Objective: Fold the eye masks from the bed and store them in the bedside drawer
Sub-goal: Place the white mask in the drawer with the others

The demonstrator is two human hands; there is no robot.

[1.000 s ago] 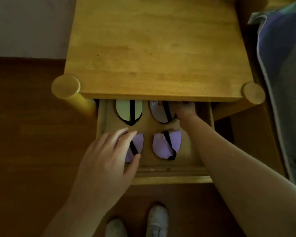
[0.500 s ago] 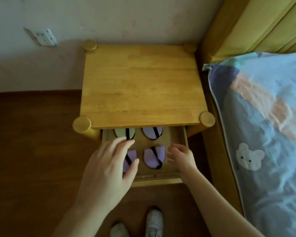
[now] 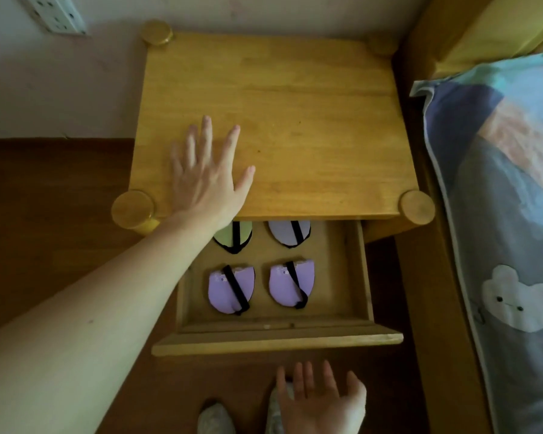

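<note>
The bedside drawer [image 3: 362, 277] stands pulled out under the wooden bedside table [image 3: 295, 120]. Several folded eye masks with black straps lie inside: two purple ones in front [image 3: 224, 289] [image 3: 284, 285], a green one [image 3: 242, 234] and a pale purple one [image 3: 284, 233] at the back, half hidden under the tabletop. My left hand [image 3: 206, 177] rests flat on the tabletop's front left, fingers spread, holding nothing. My right hand [image 3: 320, 399] hovers palm up below the drawer front, empty, fingers apart.
The bed [image 3: 508, 214] with a blue cover and a white bear patch runs along the right. A wall socket [image 3: 57, 14] sits at the top left. Dark wooden floor [image 3: 44, 198] lies to the left. My shoes [image 3: 215, 419] show below the drawer.
Both hands have left the drawer. The left hand rose onto the tabletop; the right hand drew back below the drawer front. The camera has pulled back and tilted.
</note>
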